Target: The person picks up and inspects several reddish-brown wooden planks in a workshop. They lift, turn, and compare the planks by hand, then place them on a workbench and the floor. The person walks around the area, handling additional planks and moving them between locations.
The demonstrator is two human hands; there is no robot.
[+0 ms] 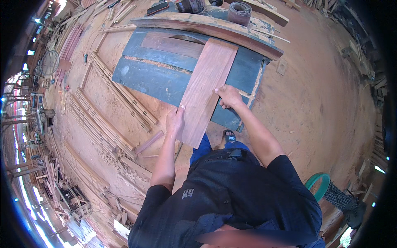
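A wide reddish-brown wooden board (209,87) lies across the dark table of a saw (155,76), its near end sticking out over the table's front edge. My left hand (175,120) grips the board's left edge near that end, thumb on top. Farther up, on the right edge, my right hand (228,97) holds the board with curled fingers. The far end of the board reaches close to a curved saw blade (188,39) and a long wooden fence (206,28). The fingers under the board are hidden.
A roll of sanding belt (240,13) stands behind the fence. Long wooden strips (120,93) lie in rows on the dusty floor at left. A green basin (317,186) is at lower right. My sandalled foot (229,135) stands by the saw table.
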